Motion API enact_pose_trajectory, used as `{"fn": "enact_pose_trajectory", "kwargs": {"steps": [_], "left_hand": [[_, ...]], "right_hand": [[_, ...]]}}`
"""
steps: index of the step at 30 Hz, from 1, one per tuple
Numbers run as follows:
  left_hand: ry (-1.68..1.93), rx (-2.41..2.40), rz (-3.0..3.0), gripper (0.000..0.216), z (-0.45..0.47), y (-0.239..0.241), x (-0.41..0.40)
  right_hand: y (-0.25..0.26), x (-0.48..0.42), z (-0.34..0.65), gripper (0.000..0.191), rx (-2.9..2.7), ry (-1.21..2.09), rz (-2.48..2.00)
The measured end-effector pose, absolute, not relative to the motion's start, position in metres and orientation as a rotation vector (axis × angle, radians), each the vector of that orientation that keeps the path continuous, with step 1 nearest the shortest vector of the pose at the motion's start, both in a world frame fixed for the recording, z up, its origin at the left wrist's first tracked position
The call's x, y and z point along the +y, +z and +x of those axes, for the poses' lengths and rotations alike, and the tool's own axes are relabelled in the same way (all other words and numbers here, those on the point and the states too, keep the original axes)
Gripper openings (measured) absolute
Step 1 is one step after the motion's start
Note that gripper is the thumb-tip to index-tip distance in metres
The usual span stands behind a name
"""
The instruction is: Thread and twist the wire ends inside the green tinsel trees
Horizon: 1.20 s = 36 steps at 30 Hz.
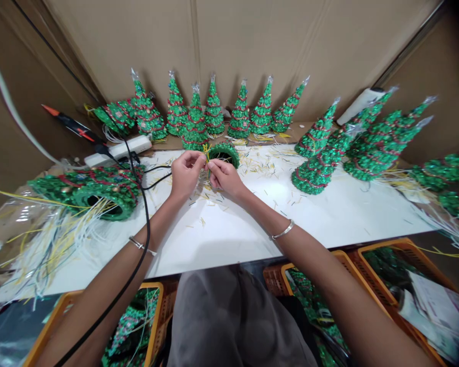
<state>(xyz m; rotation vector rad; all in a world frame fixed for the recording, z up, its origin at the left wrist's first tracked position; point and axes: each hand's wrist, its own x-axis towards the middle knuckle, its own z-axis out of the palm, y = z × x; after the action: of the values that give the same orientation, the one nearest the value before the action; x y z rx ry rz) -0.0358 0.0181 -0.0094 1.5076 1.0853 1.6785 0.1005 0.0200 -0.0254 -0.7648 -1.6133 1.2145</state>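
My left hand [188, 174] and my right hand [226, 177] meet over the white tabletop, fingertips pinched close together. Between them are thin yellow and green wires [207, 150], their upper ends sticking out above my fingers. Just behind my right hand a small green tinsel Christmas tree [229, 149] lies on its side, its dark hollow base facing me. My fingers partly hide it, and I cannot tell whether the wires come from inside it. Short yellow and dark wire clippings [260, 165] are scattered around both hands.
Upright tinsel trees [244, 113] line the cardboard back wall, with more [316, 171] at right. Left are lying trees [106, 204] with long wires, a power strip [118, 151], a soldering iron [78, 128]. A black cable [147, 239] crosses my left forearm. Orange baskets [156, 316] stand below.
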Motion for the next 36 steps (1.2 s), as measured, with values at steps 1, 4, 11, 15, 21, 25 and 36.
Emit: {"fn": "enact_pose_trajectory", "kwargs": {"steps": [1,4,11,15,21,25,36], "left_hand": [[1.682,1.090,1.508,0.015,-0.0357,-0.0099,0.0181],[1.689,1.100,1.511,0.016,-0.0355,-0.0115,0.0181],[1.700,1.112,1.483,0.020,-0.0371,-0.0128,0.0208],[1.660,1.103,1.491,0.021,-0.0390,-0.0134,0.0246],[1.647,1.141,1.506,0.023,-0.0372,-0.0127,0.0225],[1.671,1.150,1.489,0.025,-0.0339,-0.0114,0.0193],[1.715,1.157,1.486,0.027,-0.0328,-0.0148,0.0208]], "right_hand": [[-0.0256,0.0203,0.1007,0.046,-1.619,1.212,-0.763],[-0.0269,0.0216,0.1011,0.045,-1.639,1.199,-0.779],[-0.0297,0.0210,0.1001,0.041,-1.680,1.129,-0.835],[-0.0306,0.0207,0.0995,0.041,-1.670,1.124,-0.834],[-0.0295,0.0204,0.0985,0.041,-1.640,1.129,-0.853],[-0.0286,0.0201,0.0975,0.039,-1.601,1.147,-0.847],[-0.0275,0.0194,0.1001,0.040,-1.714,1.054,-0.849]]}}
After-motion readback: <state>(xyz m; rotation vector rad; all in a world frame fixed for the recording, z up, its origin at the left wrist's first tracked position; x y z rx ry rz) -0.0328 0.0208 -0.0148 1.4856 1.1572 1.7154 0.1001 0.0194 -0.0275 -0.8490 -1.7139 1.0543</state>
